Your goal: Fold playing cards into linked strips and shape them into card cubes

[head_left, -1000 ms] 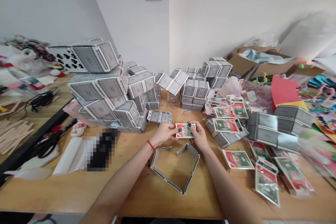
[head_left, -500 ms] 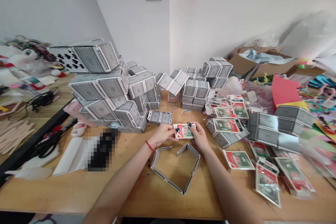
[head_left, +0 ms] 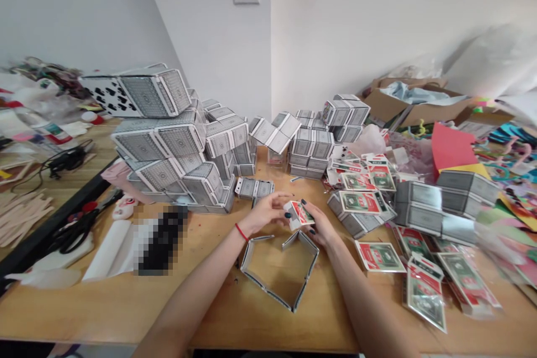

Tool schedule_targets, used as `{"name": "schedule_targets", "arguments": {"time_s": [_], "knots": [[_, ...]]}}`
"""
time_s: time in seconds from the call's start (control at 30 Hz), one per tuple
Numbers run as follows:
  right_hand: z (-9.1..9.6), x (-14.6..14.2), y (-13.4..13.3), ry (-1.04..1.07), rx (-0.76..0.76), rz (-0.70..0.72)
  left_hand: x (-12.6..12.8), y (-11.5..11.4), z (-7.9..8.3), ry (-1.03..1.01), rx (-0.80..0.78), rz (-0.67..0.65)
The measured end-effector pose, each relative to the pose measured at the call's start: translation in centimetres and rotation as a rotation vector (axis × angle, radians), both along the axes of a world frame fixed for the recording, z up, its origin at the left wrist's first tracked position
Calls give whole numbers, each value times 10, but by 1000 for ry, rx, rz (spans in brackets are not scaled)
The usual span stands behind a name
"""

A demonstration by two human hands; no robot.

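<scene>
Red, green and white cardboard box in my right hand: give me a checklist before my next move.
1. Right hand gripping the box: ok, fingers at its right end.
2. Left hand touching the box: cannot tell, fingers are at its left end.
3. Box contents: cannot tell, inside hidden.
4. Grey-and-white folded-card ring standing on the brown wooden table: ok.
5. Ring closed all round: not ok, gap at its far side.
6. Black-handled scissors away from both hands: ok, off to the left.

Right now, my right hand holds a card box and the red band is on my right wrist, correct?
No: the head view shows the red band on your left wrist. Your right hand does hold a card box.
</scene>
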State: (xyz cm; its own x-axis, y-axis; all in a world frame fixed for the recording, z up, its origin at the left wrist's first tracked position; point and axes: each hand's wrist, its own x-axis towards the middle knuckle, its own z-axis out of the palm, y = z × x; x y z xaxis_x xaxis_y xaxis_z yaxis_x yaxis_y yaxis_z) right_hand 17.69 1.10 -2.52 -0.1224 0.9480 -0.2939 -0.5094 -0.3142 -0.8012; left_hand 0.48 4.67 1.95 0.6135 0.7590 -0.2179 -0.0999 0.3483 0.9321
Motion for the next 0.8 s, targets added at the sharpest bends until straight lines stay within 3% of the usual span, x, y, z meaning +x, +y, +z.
{"name": "schedule_targets", "arguments": {"time_s": [0.1, 0.2, 0.27, 0.37, 0.53, 0.7, 0.8], "knots": [[-2, 1, -4, 103, -74, 169, 4, 1, 14, 110, 305, -65], [-1, -3, -8, 198, -100, 326, 11, 0, 26, 243, 552, -43], [-1, -5, -7, 223, -105, 320, 15, -1, 31, 324, 667, -49], [0, -5, -2, 182, -86, 178, 17, -1, 33, 446, 809, -10], [3, 0, 2, -26, 82, 18, 9, 3, 22, 587, 814, 104], [4, -4, -2, -372, 204, -97, 9, 3, 8, 511, 688, 87], [7, -7, -3, -473, 250, -165, 11, 3, 7, 499, 655, 96]]}}
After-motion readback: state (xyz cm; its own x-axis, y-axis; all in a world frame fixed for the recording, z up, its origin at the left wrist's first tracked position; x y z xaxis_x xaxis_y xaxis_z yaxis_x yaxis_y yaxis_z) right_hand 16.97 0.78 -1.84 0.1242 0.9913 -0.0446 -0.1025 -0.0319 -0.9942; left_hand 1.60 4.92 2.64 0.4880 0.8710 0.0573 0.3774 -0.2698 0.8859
